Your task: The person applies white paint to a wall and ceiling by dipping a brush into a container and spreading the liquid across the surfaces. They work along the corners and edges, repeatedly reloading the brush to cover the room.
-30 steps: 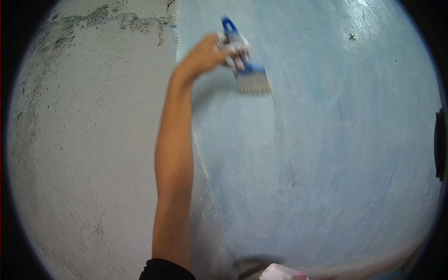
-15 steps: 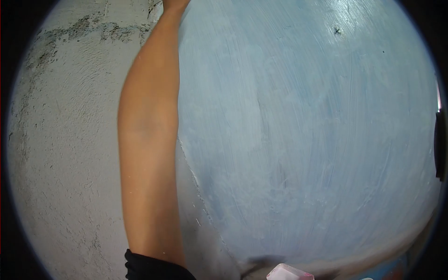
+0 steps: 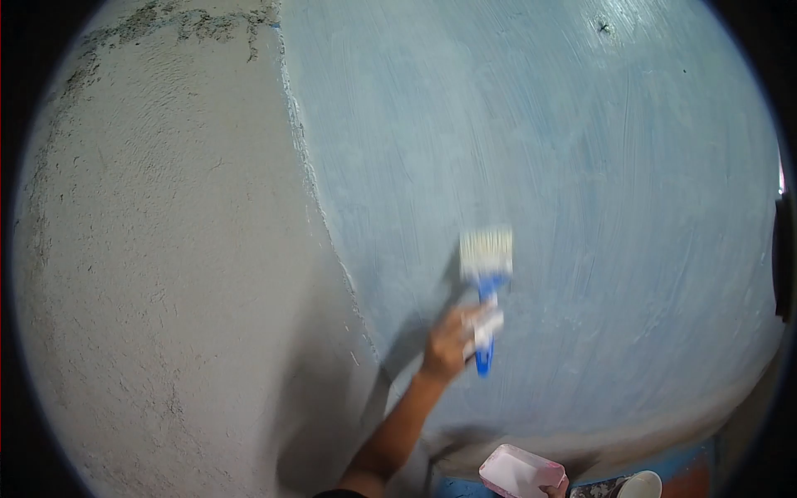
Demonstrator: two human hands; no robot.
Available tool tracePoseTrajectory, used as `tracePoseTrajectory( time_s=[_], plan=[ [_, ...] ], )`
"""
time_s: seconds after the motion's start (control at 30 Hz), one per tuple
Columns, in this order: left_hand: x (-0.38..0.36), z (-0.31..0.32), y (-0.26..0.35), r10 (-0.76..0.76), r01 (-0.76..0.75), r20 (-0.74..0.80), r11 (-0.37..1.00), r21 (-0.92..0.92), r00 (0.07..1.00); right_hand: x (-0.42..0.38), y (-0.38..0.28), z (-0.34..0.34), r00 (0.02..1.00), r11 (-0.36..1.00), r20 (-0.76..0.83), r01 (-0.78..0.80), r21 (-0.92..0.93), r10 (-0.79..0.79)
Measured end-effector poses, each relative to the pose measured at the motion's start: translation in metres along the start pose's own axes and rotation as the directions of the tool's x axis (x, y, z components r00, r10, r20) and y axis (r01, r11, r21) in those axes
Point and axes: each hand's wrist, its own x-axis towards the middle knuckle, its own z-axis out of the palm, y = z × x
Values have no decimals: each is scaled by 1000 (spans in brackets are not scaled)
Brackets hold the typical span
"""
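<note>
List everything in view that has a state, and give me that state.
Left hand: closed around the brush handle.
Brush: held bristles up, blurred; contact with the wall unclear.
Blue surface: coated pale blue, streaky.
Gray surface: rough, without the blue coat.
Tray: pink-stained at the rim, partly out of frame; contents unclear.
Pale-rimmed container: partly out of frame, contents unclear.
</note>
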Motion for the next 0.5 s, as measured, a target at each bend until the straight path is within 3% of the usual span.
tracePoseTrajectory(
  time_s=[0.07,0.13,0.23,0.27,0.33,0.4,0.43,0.47,0.5],
  plan=[
    [-60,4,43,-90,106,144,989,-104,985,3,-3,2,999,1000,-37,-5,25,6],
    [-97,-5,83,-254,324,307,924,-203,917,5,-7,3,998,999,-64,-9,34,11],
    [-129,-9,95,-357,581,575,768,-268,736,3,-10,2,995,999,-100,-9,53,14],
    [-152,-3,89,-503,765,610,569,-300,613,1,-13,2,994,998,-106,-8,66,15],
    [-103,-22,67,-520,810,665,538,-234,537,-4,-17,3,992,996,-127,-7,84,17],
    [-67,-31,32,-546,760,588,620,-195,597,-11,-25,7,991,995,-130,-18,102,31],
    [-34,-41,14,-477,615,512,777,-134,715,-15,-30,11,991,993,-125,-34,110,48],
    [-17,-43,-13,-513,690,525,690,-219,679,-19,-36,16,991,992,-121,-50,118,65],
    [11,-51,-36,-496,654,480,713,-251,724,-17,-33,14,991,993,-122,-48,107,61]
  ],
)
